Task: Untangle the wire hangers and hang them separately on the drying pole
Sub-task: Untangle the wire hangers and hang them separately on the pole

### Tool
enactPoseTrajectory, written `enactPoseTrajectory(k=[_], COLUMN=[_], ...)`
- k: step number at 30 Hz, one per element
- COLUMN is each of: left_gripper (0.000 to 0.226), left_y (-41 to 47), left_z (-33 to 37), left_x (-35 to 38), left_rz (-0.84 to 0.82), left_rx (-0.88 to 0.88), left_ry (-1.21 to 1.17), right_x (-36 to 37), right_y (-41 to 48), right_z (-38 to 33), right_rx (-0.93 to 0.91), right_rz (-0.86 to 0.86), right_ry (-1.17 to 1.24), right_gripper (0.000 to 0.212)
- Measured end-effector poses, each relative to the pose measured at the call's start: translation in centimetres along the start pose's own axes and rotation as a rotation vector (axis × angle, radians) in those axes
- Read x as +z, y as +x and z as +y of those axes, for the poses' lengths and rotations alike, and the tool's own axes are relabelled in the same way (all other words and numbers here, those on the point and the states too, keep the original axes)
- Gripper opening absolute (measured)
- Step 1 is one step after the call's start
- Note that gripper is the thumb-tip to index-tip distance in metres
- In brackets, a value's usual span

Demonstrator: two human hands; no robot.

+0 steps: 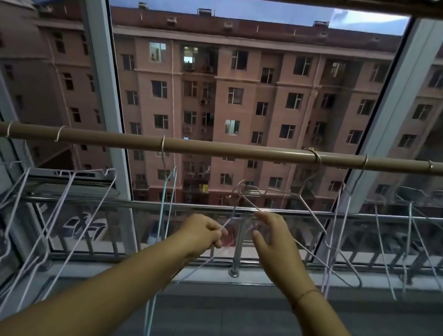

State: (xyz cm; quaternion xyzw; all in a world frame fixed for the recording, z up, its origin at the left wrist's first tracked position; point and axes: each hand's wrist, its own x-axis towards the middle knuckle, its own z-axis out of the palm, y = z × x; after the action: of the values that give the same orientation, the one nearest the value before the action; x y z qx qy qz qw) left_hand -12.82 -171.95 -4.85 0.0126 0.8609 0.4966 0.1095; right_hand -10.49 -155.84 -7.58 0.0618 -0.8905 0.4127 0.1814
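Left hand [204, 234] clenched on wire hanger [242, 195]; right hand [275, 238] loosely curled, seemingly pinching same wire.

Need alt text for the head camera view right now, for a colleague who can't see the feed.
Two bare hands work at tangled white wire hangers below a brown drying pole: the left hand is closed on a wire, the right hand pinches another with fingers spread. More hangers hook along the pole on both sides, in front of a window facing an apartment block.
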Motion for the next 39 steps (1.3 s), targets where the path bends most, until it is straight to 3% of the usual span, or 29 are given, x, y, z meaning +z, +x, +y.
enactPoseTrajectory(k=[6,13,18,21,22,28,31,39], left_gripper=[0.025,0.026,0.019,0.007,0.005,0.020,0.017,0.015], left_y=[-1.1,-1.2,-1.1,-1.9,-2.4,-3.4,-2.0,1.1], left_z=[-0.6,-0.7,-0.2,1.0,1.4,4.4,5.8,6.7], left_x=[-0.4,-1.2,0.0,0.8,1.1,2.9,2.8,2.0], left_rz=[-0.088,-0.106,0.090,0.348,0.368,0.060,0.086,0.105], left_rx=[0.053,0.099,0.200,0.292,0.312,0.271,0.221,0.091], left_ry=[0.139,0.049,0.022,-0.006,-0.057,-0.421,-0.513,-0.560], right_x=[-0.5,-2.7,-5.0,-5.7,-5.9,-5.4,-5.1,-4.9], right_y=[-0.7,-2.6,-4.0,-4.9,-5.2,-4.0,-2.3,0.7], right_z=[0.5,0.1,-1.5,-2.6,-2.9,-4.2,-4.8,-5.9], right_rx=[0.042,0.058,0.140,0.156,0.145,0.089,0.110,0.219], right_rz=[-0.154,-0.302,-0.335,-0.239,-0.195,-0.071,-0.048,-0.193], right_ry=[-0.094,-0.143,0.108,0.227,0.252,0.278,0.328,0.415], right_gripper=[0.043,0.014,0.023,0.023,0.023,0.025,0.029,0.033])
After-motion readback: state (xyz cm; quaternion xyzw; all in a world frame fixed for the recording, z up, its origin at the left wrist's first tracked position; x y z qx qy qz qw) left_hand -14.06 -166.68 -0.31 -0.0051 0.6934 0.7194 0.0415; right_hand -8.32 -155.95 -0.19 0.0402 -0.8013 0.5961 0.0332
